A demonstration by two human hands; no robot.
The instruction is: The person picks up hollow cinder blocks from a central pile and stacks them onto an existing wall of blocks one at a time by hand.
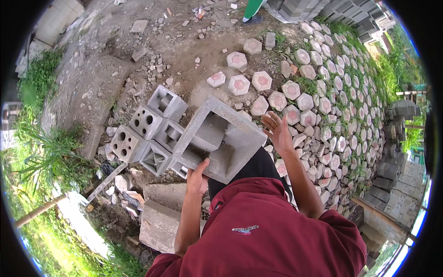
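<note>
A grey, square-framed concrete ventilation block (pixel 249 134) with deep slanted recesses is tilted in front of my body. My left hand (pixel 197 181) grips its lower left edge, with the thumb pressed on the rim and the other fingers partly hidden. Beside the block's right corner, my right hand (pixel 279 133) is open with its fingers stretched; whether it touches the block I cannot tell. Left of the held block stand several smaller concrete blocks: one with round holes (pixel 146 121), another round-holed one (pixel 126 143), and one with a square opening (pixel 167 102).
Hexagonal paving stones (pixel 261 81) with pinkish centres cover the ground on the right. Rubble (pixel 157 67) lies on the dirt beyond. Grey blocks are stacked (pixel 344 16) at the far right. A person's foot (pixel 252 20) shows at the top. A concrete slab (pixel 159 226) lies near my left arm.
</note>
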